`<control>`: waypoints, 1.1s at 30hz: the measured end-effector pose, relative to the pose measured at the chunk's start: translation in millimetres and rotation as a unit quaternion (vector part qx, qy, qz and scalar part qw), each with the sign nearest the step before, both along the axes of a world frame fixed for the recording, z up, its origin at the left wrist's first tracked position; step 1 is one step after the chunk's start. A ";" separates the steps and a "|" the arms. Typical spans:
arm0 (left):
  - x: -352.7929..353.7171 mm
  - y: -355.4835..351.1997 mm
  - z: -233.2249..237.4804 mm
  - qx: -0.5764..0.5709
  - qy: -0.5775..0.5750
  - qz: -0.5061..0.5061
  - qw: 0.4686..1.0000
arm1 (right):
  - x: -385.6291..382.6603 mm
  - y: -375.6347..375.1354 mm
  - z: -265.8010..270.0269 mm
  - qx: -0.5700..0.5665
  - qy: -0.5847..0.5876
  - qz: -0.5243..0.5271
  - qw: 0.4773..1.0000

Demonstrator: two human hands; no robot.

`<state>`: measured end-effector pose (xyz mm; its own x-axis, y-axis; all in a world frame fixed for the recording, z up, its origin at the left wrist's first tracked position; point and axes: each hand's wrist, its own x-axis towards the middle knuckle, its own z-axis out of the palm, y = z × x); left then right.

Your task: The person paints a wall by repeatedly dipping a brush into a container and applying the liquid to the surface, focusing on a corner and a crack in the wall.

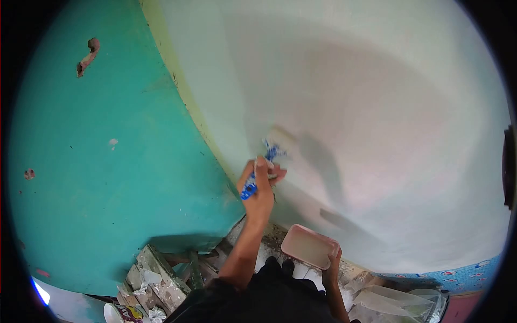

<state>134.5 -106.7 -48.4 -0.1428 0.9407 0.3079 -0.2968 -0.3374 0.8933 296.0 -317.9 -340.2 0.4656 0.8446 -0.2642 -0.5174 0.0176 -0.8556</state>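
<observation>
My left hand (261,185) is closed around the blue handle of a paintbrush (273,151), which is spattered with white paint. Its pale bristles are blurred and appear to meet the pale wall (388,134). Lower down, my right hand (332,267) grips the right end of a shallow pink tray (288,232). Whitish liquid lies inside the tray, which is held near the foot of the wall. Part of the right hand is hidden by the tray.
To the left is a green wall (124,156) with chipped patches. Old paint-stained wood (161,274) and a white tub (116,313) lie below it. Clear plastic sheeting (390,304) sits at lower right, near blue patterned material (466,277). A dark object (508,167) is at the right edge.
</observation>
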 end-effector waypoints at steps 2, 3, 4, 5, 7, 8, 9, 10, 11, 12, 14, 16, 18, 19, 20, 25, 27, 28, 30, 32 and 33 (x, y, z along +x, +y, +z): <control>-4.4 3.3 24.2 0.050 -0.043 -0.005 0.998 | -4.9 0.3 19.1 -0.017 0.031 -0.012 0.999; -7.4 6.0 25.2 0.073 -0.060 -0.012 0.995 | -7.2 -0.5 20.0 -0.012 0.032 -0.015 0.999; -8.0 7.4 18.1 0.066 -0.071 -0.010 0.995 | -9.0 -1.6 20.6 -0.007 0.032 -0.019 0.999; -9.5 9.0 1.9 0.060 -0.082 -0.010 0.995 | -10.1 -2.7 20.8 -0.001 0.033 -0.024 0.999; -10.6 15.1 -46.1 0.032 -0.072 -0.010 0.997 | -11.6 -5.2 12.3 0.004 0.026 -0.031 0.999; -10.9 15.3 -78.7 0.009 -0.051 -0.010 0.999 | -12.6 -8.2 8.8 0.005 0.023 -0.036 0.999; -15.8 10.2 -105.9 -0.005 -0.020 -0.003 1.000 | -14.1 -10.9 9.6 0.000 0.022 -0.036 0.999; -21.3 5.4 -129.5 -0.016 0.010 0.003 1.000 | -16.2 -12.1 13.3 -0.003 0.021 -0.038 0.999; -27.8 1.4 -151.6 -0.057 0.008 0.002 0.998 | -17.7 -12.2 16.6 -0.007 0.019 -0.039 0.999; -35.9 -2.6 -171.8 -0.099 0.005 0.002 0.995 | -18.7 -12.6 18.5 -0.018 0.017 -0.043 0.999; -48.7 4.1 -186.6 -0.138 -0.013 0.013 0.990 | -19.0 -15.6 21.8 -0.045 0.011 -0.045 0.998; -63.0 19.5 -186.3 -0.126 -0.041 0.035 0.991 | -17.7 -15.2 24.3 -0.036 0.017 -0.041 0.998; -69.1 48.3 -160.9 -0.119 -0.052 0.020 0.991 | -14.9 -14.8 26.0 -0.034 0.018 -0.018 0.999; -65.4 59.3 -134.4 -0.112 -0.046 0.046 0.992 | -12.3 -14.8 28.0 -0.036 0.016 -0.001 0.999; -61.0 68.0 -100.1 -0.103 -0.040 0.071 0.991 | -10.3 -11.3 30.1 -0.036 0.013 0.016 0.999; -63.1 70.8 54.3 0.032 -0.032 0.063 0.997 | -12.9 8.7 48.2 -0.031 -0.036 0.046 0.998; -67.1 72.9 101.0 0.087 -0.052 0.051 0.994 | -18.9 17.6 48.6 -0.033 -0.054 0.057 0.996; -69.4 78.0 113.5 0.116 -0.070 0.042 0.990 | -20.7 23.6 40.4 -0.028 -0.060 0.061 0.996; -74.2 93.7 116.8 0.139 -0.097 0.012 0.986 | -27.7 32.8 47.5 -0.025 -0.052 0.068 0.996; -79.2 108.1 99.3 0.142 -0.121 -0.023 0.982 | -42.1 45.3 56.1 -0.026 -0.021 0.071 0.997; -80.6 120.6 67.8 0.135 -0.134 -0.044 0.981 | -45.7 49.6 54.5 -0.016 0.005 0.071 0.997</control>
